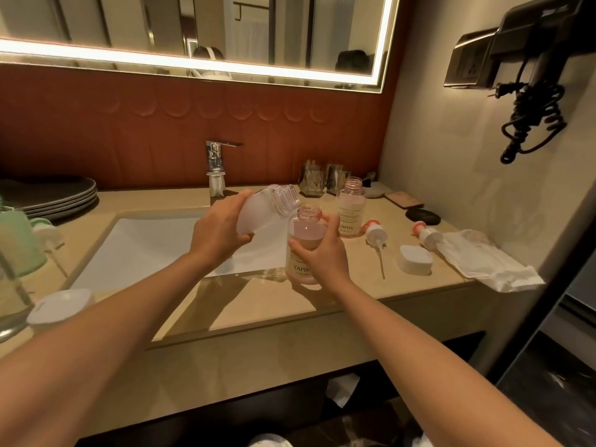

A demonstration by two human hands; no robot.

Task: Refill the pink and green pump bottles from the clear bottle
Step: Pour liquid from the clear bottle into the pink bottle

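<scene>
**Mid-pour over the sink edge**

Left hand fingers wrap the frosted clear plastic refill bottle, tipped toward 2 o'clock. Right hand grips the open pink-tinted bottle on the table. Probably light and slippery; hold mid-body.

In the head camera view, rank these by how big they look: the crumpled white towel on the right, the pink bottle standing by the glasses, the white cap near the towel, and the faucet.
1. Crumpled white towel
2. Pink bottle by the glasses
3. Faucet, close to the bottle; unsure
4. White cap
</scene>
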